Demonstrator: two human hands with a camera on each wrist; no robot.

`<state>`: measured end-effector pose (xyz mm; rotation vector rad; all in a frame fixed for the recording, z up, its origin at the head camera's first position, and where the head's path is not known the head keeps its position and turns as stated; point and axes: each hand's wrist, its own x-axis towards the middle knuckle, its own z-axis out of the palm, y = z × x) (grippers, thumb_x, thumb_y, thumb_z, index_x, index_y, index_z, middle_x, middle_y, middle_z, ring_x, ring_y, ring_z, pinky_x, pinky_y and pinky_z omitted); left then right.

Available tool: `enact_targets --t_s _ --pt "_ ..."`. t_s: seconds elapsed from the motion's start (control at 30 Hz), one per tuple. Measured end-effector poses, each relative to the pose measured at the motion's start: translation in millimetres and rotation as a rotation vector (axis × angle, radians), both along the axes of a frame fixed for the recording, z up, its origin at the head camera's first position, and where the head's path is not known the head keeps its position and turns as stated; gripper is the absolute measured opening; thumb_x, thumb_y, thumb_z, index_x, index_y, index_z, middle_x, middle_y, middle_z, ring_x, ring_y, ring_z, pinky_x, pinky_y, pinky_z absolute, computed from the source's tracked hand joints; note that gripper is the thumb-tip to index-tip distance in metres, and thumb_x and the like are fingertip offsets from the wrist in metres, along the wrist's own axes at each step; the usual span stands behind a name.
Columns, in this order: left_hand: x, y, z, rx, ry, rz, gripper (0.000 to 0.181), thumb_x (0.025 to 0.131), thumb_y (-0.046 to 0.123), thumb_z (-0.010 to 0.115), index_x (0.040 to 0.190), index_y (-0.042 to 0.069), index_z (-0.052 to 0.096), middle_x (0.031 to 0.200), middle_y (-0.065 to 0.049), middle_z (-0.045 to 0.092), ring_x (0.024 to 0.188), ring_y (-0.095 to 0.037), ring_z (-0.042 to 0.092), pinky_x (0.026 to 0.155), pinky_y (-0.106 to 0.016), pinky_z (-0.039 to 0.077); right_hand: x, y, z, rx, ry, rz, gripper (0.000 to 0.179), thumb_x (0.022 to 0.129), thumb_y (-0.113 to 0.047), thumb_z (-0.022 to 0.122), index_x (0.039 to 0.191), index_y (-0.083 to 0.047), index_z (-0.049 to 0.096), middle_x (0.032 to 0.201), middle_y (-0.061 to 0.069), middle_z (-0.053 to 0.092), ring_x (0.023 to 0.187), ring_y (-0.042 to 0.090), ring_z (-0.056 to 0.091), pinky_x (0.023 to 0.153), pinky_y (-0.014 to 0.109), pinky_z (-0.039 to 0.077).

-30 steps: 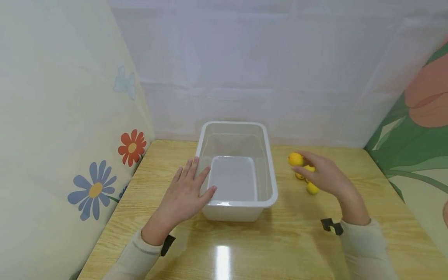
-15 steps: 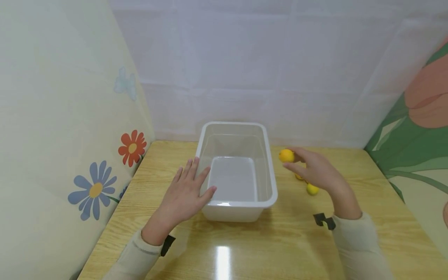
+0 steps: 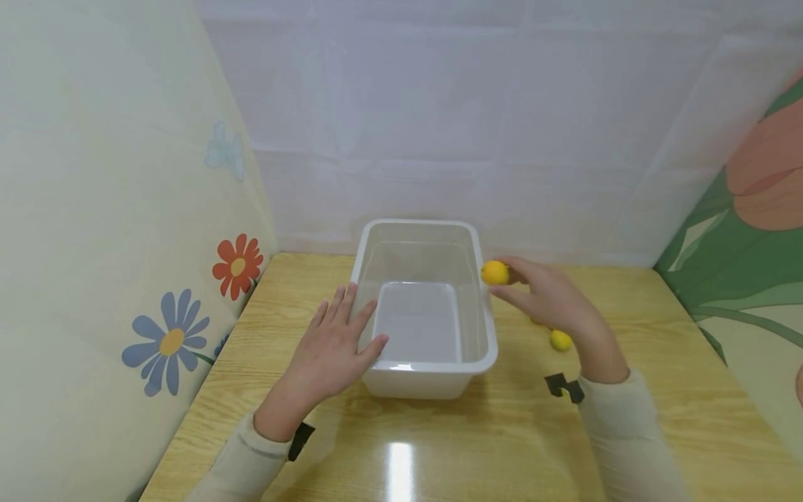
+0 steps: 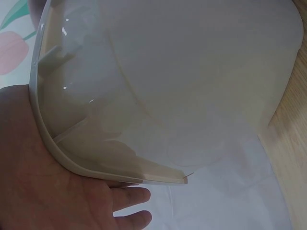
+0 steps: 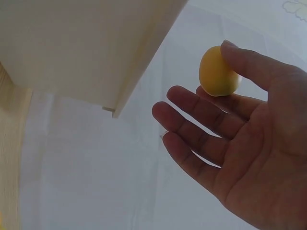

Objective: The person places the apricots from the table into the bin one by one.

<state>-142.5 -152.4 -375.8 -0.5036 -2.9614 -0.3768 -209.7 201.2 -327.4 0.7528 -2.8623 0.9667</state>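
Note:
A white plastic tub (image 3: 410, 385) stands in the middle of the wooden table. My left hand (image 3: 335, 347) rests on its left rim near the front corner, fingers spread. In the left wrist view the palm (image 4: 53, 191) lies against the rim's edge. My right hand (image 3: 552, 296) pinches a small round yellow fruit (image 3: 495, 272) between thumb and fingertips, overlapping the tub's right rim in the head view. The right wrist view shows the fruit (image 5: 217, 72) held between thumb and index finger, the other fingers loosely bent beside it.
Another yellow fruit (image 3: 560, 340) lies on the table (image 3: 502, 446) right of the tub, with more fruit mostly hidden behind the right hand. A white cloth (image 3: 426, 125) hangs behind, and flower-printed panels (image 3: 169, 341) flank the table.
My right hand has moved left with the yellow fruit, from above the other fruits to the tub's right rim. The left hand and the tub have stayed put.

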Motion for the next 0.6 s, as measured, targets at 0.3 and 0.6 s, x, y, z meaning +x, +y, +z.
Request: enact_targets --t_s 0.3,0.6 --pt "0.7 -1.1 -0.8 0.007 0.006 -0.003 0.069 0.102 0.057 0.043 0.155 0.013 0.043 0.166 -0.023 0.015 0.154 -0.041 0.013 0.123 -0.059 0.016 -7.7 -18.3 1.1 -0.010 0.004 0.024 0.053 0.099 -0.039 0.066 0.145 -0.014 0.055 0.129 0.005 0.067 0.115 0.026 0.064 0.100 0.055 0.049" --pt "0.6 -1.0 0.2 0.013 0.000 -0.012 0.069 0.102 0.056 0.044 0.155 0.012 0.044 0.167 -0.023 0.015 0.154 -0.041 0.013 0.123 -0.060 0.016 -14.5 -35.7 2.5 -0.032 -0.019 0.065 0.047 0.099 -0.036 0.067 0.140 -0.014 0.058 0.125 0.004 0.068 0.112 0.024 0.065 0.099 0.052 0.052"
